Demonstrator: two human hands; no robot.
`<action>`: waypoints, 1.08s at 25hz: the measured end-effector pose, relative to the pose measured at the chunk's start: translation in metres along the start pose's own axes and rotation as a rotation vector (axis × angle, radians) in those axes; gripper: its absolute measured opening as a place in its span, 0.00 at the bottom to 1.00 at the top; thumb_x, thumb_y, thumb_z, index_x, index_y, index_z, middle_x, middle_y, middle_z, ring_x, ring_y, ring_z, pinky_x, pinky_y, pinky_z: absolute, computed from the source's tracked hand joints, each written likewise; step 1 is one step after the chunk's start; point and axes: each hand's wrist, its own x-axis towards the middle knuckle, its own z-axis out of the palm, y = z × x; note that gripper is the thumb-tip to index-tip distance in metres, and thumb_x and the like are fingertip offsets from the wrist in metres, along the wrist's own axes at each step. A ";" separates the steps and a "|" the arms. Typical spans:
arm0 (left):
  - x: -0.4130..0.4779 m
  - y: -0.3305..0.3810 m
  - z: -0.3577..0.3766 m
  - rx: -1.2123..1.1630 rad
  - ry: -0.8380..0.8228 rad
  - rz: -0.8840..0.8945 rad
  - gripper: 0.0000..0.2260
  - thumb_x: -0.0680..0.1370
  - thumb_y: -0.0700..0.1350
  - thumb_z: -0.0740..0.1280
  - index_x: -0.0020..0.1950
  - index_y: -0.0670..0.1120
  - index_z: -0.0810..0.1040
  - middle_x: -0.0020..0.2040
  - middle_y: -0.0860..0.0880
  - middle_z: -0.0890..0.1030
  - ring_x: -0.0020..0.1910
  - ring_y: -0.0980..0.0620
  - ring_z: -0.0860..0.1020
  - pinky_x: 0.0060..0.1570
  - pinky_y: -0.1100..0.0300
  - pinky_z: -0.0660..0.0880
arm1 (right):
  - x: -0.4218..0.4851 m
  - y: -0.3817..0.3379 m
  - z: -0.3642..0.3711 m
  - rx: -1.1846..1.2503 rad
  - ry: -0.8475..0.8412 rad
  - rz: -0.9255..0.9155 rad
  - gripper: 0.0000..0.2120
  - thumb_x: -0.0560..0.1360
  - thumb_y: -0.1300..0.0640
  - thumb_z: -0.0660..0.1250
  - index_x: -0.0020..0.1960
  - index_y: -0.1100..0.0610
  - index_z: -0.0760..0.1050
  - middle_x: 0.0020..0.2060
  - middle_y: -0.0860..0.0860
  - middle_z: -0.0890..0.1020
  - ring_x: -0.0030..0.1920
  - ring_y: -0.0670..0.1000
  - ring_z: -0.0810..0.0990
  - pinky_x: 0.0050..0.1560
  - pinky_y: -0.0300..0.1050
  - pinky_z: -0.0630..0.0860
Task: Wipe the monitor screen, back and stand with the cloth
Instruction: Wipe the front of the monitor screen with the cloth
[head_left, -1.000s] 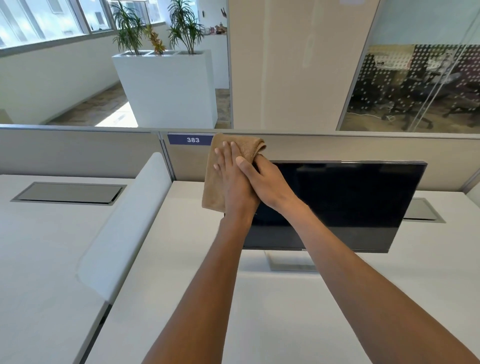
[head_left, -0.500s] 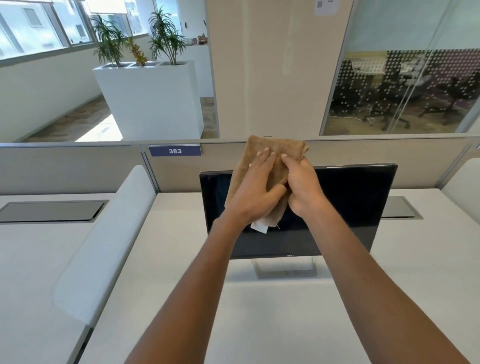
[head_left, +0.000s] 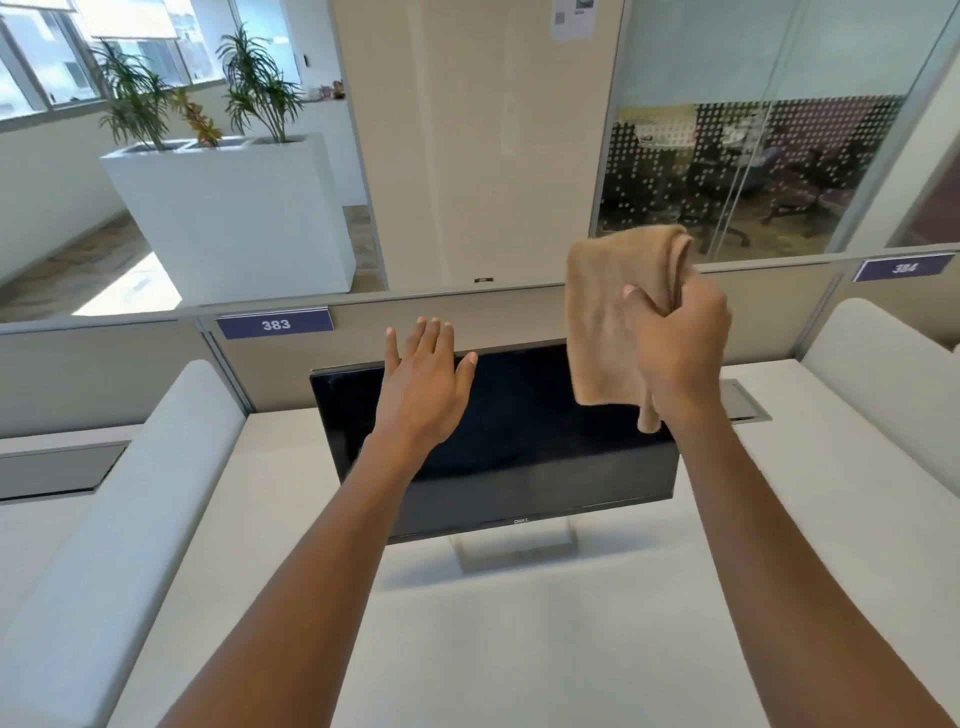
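Cloth (head_left: 608, 322) now sits clenched in the right hand (head_left: 680, 343) alone; the left hand (head_left: 423, 374) has let go, fingers spread toward the monitor (head_left: 519, 447), likely to steady it.

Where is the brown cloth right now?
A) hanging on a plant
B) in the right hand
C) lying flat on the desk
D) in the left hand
B: the right hand grips the cloth in front of the monitor's upper right corner, while the left hand is open and holds nothing.
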 end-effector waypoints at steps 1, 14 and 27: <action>0.002 0.004 0.002 0.017 0.002 0.001 0.28 0.88 0.58 0.47 0.83 0.43 0.61 0.83 0.45 0.62 0.85 0.46 0.53 0.82 0.42 0.40 | -0.004 0.000 0.001 -0.107 0.018 -0.209 0.14 0.79 0.58 0.73 0.64 0.58 0.81 0.50 0.45 0.84 0.48 0.47 0.82 0.56 0.47 0.81; 0.007 0.020 0.019 0.101 0.052 0.060 0.26 0.87 0.58 0.49 0.79 0.45 0.69 0.79 0.47 0.71 0.82 0.48 0.61 0.83 0.42 0.43 | -0.020 0.085 0.025 -0.587 -0.285 -0.469 0.35 0.79 0.65 0.70 0.83 0.57 0.61 0.81 0.56 0.65 0.82 0.58 0.62 0.82 0.59 0.58; 0.031 0.141 0.059 0.126 0.035 0.243 0.29 0.87 0.59 0.48 0.85 0.48 0.55 0.85 0.46 0.57 0.85 0.47 0.52 0.82 0.38 0.42 | 0.029 0.140 -0.045 -0.133 -0.051 0.028 0.26 0.85 0.61 0.63 0.81 0.51 0.65 0.74 0.50 0.76 0.71 0.54 0.77 0.72 0.49 0.73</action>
